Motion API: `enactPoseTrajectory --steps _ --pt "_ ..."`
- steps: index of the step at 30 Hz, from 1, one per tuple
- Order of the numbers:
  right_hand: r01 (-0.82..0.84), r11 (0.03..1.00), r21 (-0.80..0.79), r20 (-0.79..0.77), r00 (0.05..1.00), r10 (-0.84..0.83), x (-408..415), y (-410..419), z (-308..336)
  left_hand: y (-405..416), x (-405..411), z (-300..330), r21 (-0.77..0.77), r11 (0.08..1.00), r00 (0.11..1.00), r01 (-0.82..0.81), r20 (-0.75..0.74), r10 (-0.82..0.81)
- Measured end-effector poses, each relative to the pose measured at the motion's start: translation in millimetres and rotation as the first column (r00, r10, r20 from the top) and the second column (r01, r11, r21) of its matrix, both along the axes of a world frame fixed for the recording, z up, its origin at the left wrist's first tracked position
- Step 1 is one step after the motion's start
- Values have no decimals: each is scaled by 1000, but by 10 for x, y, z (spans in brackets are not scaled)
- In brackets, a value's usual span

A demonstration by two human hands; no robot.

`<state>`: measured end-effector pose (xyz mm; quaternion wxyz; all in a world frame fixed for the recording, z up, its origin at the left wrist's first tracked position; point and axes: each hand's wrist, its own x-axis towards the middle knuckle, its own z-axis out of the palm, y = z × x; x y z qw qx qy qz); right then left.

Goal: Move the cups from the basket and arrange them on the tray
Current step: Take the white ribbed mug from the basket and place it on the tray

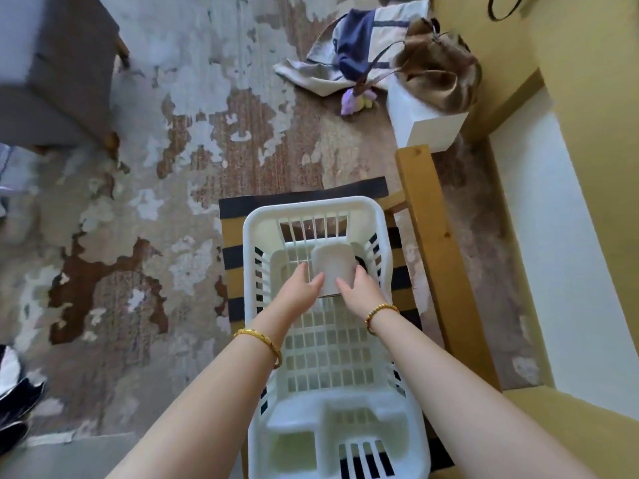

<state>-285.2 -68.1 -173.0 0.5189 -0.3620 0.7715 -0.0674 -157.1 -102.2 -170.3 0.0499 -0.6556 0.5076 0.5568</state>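
Observation:
A white slatted plastic basket (262, 233) sits on a striped yellow and dark stool below me. Inside it, at the far end, lies a pale grey cup (332, 266) turned bottom up or on its side. My left hand (301, 284) touches the cup's left side with its fingers apart. On the cup's right side rests my right hand (358, 288), fingers curled against the lower edge. Both hands are pressed on the cup from opposite sides. No tray is in view.
A wooden frame (432, 257) runs along the basket's right. A white box (427, 127) with a brown bag (439, 76) on it stands beyond, next to a cloth tote (345, 53). A grey seat (52, 63) is at the far left on the worn rug.

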Motion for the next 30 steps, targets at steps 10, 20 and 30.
enactPoseTrajectory --steps 10,20,30 --pt "183 982 -48 60 982 -181 160 33 -322 -46 -164 -378 222 936 935 -274 -165 313" --pt "158 977 -143 276 954 -114 442 494 225 363 244 -60 264 794 788 -548 -157 596" --pt "453 822 -346 491 834 -253 732 980 1717 411 516 1339 -13 912 847 -409 -378 374"
